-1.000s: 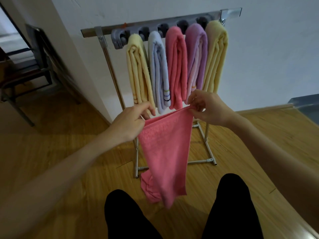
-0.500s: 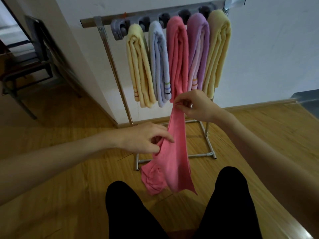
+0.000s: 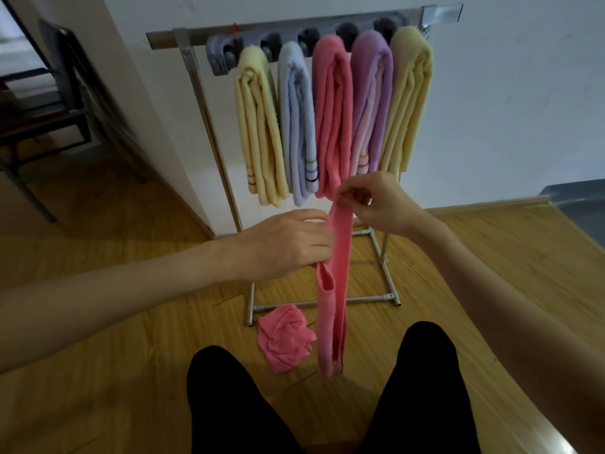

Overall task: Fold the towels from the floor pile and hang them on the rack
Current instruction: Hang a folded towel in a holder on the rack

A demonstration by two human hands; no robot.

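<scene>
A pink towel [image 3: 334, 309] hangs folded lengthwise into a narrow strip in front of me. My right hand [image 3: 370, 204] pinches its top end, just below the hanging towels. My left hand [image 3: 288, 244] grips the strip's edge a little lower, on its left side. A second pink towel [image 3: 283, 339] lies crumpled on the wooden floor by the rack's foot. The metal rack [image 3: 196, 80] holds several folded towels: yellow [image 3: 258, 126], pale blue [image 3: 298, 126], pink [image 3: 332, 109], purple [image 3: 371, 99] and yellow [image 3: 407, 96].
My two legs in black trousers [image 3: 229, 404] fill the lower frame. A dark chair [image 3: 42, 103] stands at the left past a white wall corner. A grey step [image 3: 579, 204] sits at the right edge. The rack's base frame [image 3: 389, 290] lies on the floor.
The towel, held spread wide a second ago, is now folded into a narrow strip. My left hand dropped and then moved in to its edge; the crumpled towel on the floor has come into view.
</scene>
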